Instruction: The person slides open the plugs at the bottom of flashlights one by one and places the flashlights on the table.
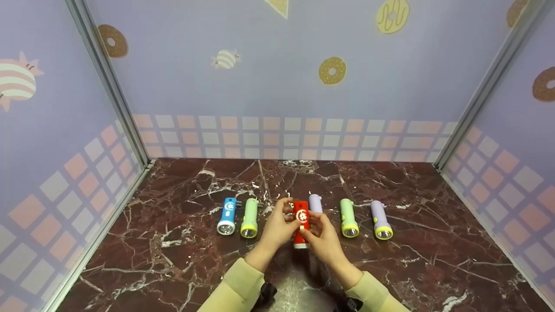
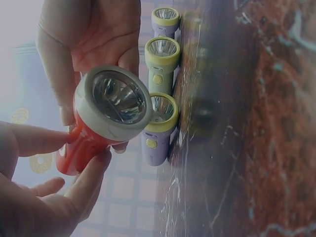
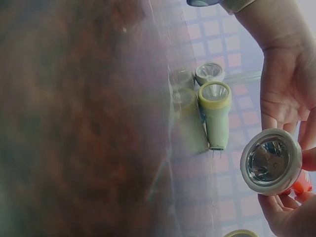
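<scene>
Both hands hold a red flashlight [image 1: 301, 216] with a white lens rim, above the table in front of me. My left hand [image 1: 277, 227] pinches it from the left, its thumb near the switch side. From the right, my right hand [image 1: 324, 242] grips the lower body with thumb and fingers. In the left wrist view, the lens end of the red flashlight [image 2: 116, 101] faces the camera. Just behind the right hand, a lilac flashlight [image 1: 315, 203] lies partly hidden. Left of the hands lies a green flashlight [image 1: 250, 216].
At the far left of the row is a blue flashlight [image 1: 228, 214]. Another green flashlight [image 1: 347, 216] and another lilac flashlight [image 1: 380, 219] lie to the right. The marbled dark red table [image 1: 173, 264] meets patterned walls [image 1: 277, 95] behind and at both sides.
</scene>
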`<state>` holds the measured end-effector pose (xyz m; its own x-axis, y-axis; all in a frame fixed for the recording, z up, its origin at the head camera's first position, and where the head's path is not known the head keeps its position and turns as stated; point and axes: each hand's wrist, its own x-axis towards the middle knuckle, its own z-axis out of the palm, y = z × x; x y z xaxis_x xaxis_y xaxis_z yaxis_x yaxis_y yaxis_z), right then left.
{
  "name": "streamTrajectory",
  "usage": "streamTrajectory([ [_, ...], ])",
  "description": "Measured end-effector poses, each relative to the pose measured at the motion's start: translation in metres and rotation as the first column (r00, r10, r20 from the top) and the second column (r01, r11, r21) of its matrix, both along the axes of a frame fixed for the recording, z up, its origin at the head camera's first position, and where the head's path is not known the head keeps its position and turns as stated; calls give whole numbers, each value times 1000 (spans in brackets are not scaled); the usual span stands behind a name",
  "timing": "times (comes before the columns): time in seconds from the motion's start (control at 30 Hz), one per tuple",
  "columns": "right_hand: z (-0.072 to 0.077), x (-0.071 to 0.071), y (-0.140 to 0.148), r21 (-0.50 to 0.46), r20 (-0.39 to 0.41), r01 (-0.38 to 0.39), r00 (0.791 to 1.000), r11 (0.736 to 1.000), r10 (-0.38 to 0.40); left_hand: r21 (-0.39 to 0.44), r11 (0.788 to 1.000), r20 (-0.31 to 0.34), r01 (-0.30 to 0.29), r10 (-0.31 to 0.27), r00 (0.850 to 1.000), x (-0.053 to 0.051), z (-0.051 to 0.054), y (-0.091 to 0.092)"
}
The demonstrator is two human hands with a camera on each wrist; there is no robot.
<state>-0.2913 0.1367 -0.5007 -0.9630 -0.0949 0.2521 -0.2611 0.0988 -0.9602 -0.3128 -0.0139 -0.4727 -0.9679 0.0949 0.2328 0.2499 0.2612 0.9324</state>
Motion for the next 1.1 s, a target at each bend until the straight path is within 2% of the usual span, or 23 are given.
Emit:
streamTrajectory([
  [0.23, 0, 0, -1, 9, -32, 21, 999, 1000, -21, 16, 999, -17, 33, -33, 999, -1, -2, -3],
  [0.47, 0, 2, -1, -8, -25, 2, 1000, 1000, -2, 55, 995, -34, 83, -81, 996, -2, -3, -4],
  [0.87, 1, 4, -1, 1, -31, -13, 999, 1000, 14, 41, 995, -7, 86, -86, 996, -2, 0, -6],
  [1.1, 0, 5, -1, 7, -33, -11, 999, 1000, 12, 67, 993, -27, 101, -100, 995, -4, -4, -5],
])
